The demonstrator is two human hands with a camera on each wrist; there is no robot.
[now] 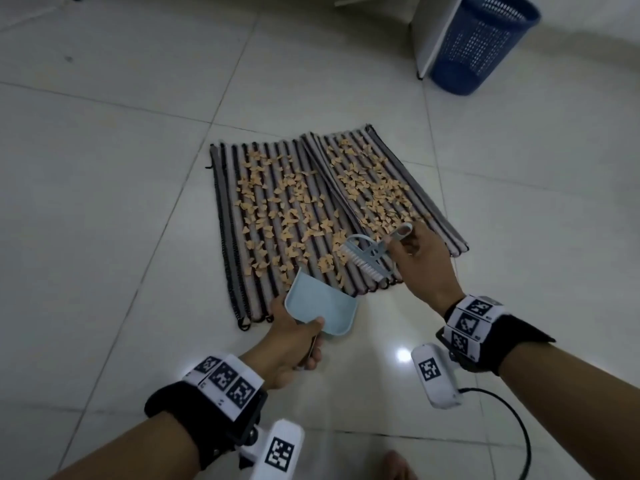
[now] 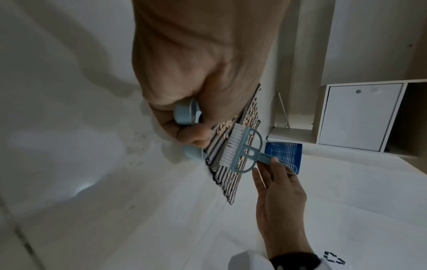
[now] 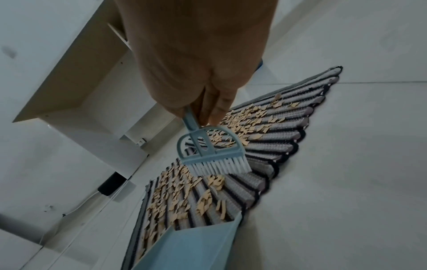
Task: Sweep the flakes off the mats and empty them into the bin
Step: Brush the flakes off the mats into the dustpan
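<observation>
Currently, my left hand [image 1: 292, 344] grips the handle of one light blue dustpan [image 1: 322, 306], fingers [image 1: 310, 358] curled round the handle and thumb laid along the pan's rear wall. The dustpan's open lip rests at the near edge of the left mat [image 1: 277, 216], tilted up toward me, and no flakes show inside it.

Two striped mats lie on the tiled floor [image 1: 104, 168]. The left mat lies flat; the right mat [image 1: 381, 181] touches it along one long edge and overlaps it slightly. Tan flakes [image 1: 287, 209] are scattered across both mats, too many to count, densest at the centre of each. None are visible on the floor in the head view.

My right hand [image 1: 420, 254] pinches the handle of one light blue brush [image 1: 367, 252], fingers [image 3: 215, 109] closed on the handle just behind the arched head. The white bristles point down and touch the mats near their seam, close to the near edge. The brush sits just beyond and to the right of the dustpan, apart from it, with a small cluster of flakes between the two.

One blue mesh bin [image 1: 481, 43] stands upright on the floor, well apart from the mats, at the far right beside a white panel [image 1: 429, 32].
</observation>
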